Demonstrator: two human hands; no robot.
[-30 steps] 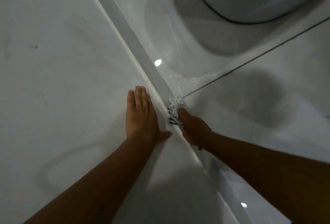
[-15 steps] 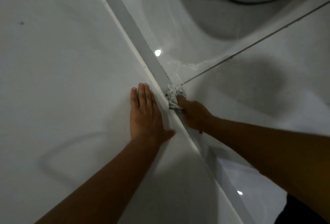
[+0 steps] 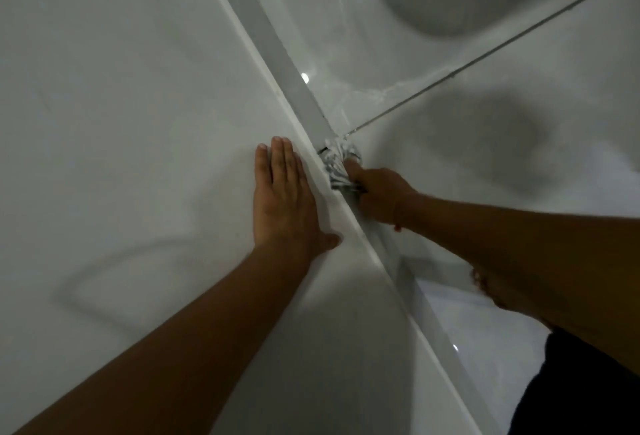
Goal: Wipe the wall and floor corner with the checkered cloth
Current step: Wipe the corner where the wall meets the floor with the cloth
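The right hand (image 3: 379,197) is squeezed shut around the checkered cloth (image 3: 337,166). The bunched cloth sticks out past the fingers and is pushed into the corner line (image 3: 277,50), where wall meets floor. That line runs long and straight, away from the hand. The left hand (image 3: 282,197) lies flat and open on the wall (image 3: 121,105), just beside it. I think the next wipe should slide along the line.
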